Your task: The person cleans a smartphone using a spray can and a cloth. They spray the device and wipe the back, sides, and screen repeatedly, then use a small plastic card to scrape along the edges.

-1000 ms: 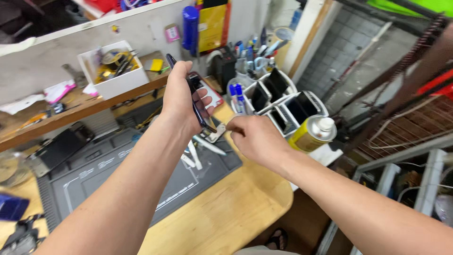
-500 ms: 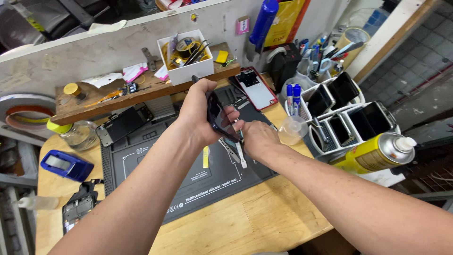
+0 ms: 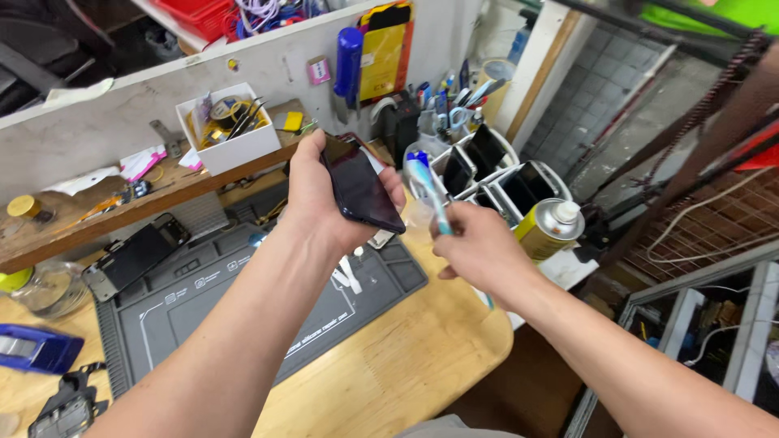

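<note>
Head view, the only one: the left hand [image 3: 324,195] sits just above the middle of the frame, its grip closed around a dark phone [image 3: 361,188] that lies tilted across the palm, glossy face up, fingers wrapped over its far edge and thumb along the near side. The phone is held in the air above the grey work mat [image 3: 243,300] that covers the centre-left of the wooden bench [image 3: 406,373].

Just to the right of centre, the right hand [image 3: 479,251] has its grip shut on a slim blue-and-white tube-like tool [image 3: 428,188], which stands nearly upright, its top leaning a little to the left, close beside the phone's right edge; whether the two touch cannot be told.

On the mat under the hands lie a few small white strips [image 3: 350,276]. Another dark phone [image 3: 134,258] rests at the mat's upper left corner. A yellow spray can [image 3: 548,231] stands right of the right hand, next to black-lined white holders [image 3: 495,166] packed with tools. A white box [image 3: 230,130] of odds and ends sits on the wooden shelf [image 3: 97,219] in the upper left. A blue device [image 3: 36,347] lies at the left edge of the frame, and a glass jar [image 3: 49,288] stands above it.
</note>
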